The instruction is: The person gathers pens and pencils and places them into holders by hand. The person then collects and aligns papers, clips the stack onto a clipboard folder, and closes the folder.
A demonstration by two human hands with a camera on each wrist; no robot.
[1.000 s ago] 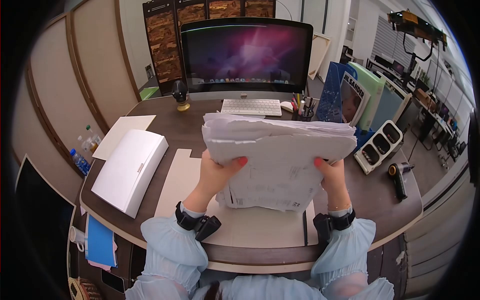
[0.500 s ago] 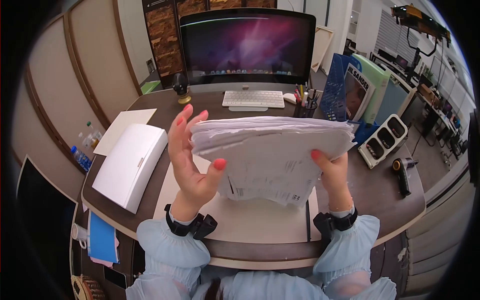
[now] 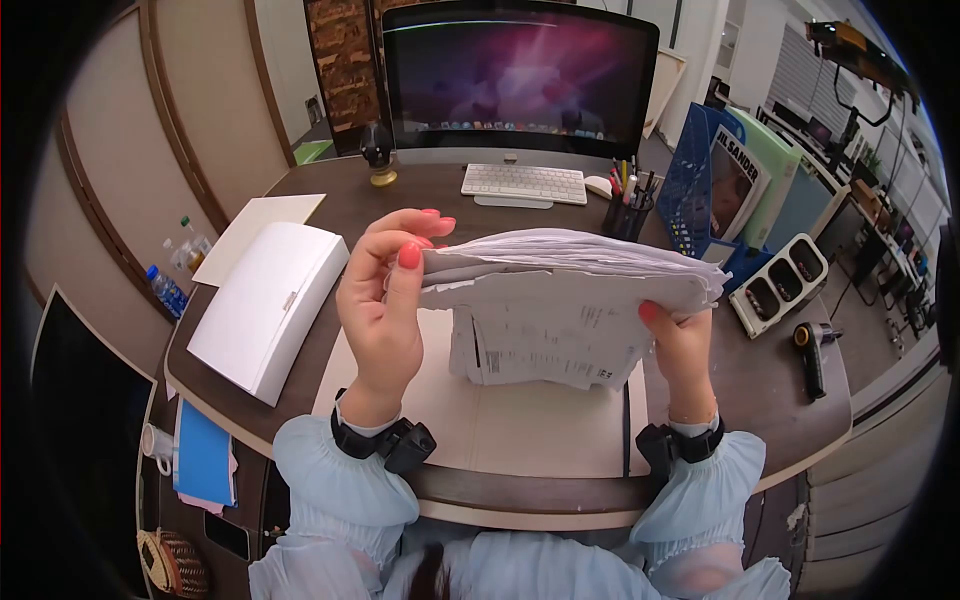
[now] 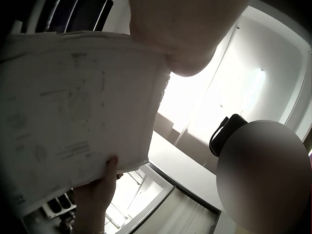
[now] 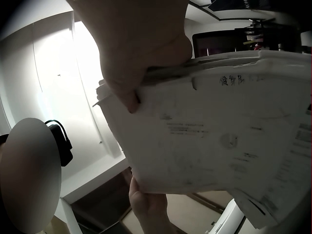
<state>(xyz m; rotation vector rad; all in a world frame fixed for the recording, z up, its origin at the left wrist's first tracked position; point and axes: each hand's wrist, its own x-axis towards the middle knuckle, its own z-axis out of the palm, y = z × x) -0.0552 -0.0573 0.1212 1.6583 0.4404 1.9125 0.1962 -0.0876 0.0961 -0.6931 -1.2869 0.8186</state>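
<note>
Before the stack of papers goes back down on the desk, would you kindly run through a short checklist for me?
1. Left hand grips the paper stack at its left edge: ok.
2. Right hand holds the right edge, thumb on top: ok.
3. Sheets squared up: not ok; edges are ragged and lower sheets hang below the stack.
4. Stack lifted off the desk: ok, it is held above the pale mat.
5. Mat bare under the stack: cannot tell; hanging sheets hide part of it.
6. White box apart from the stack: ok, it lies off to the left.
</note>
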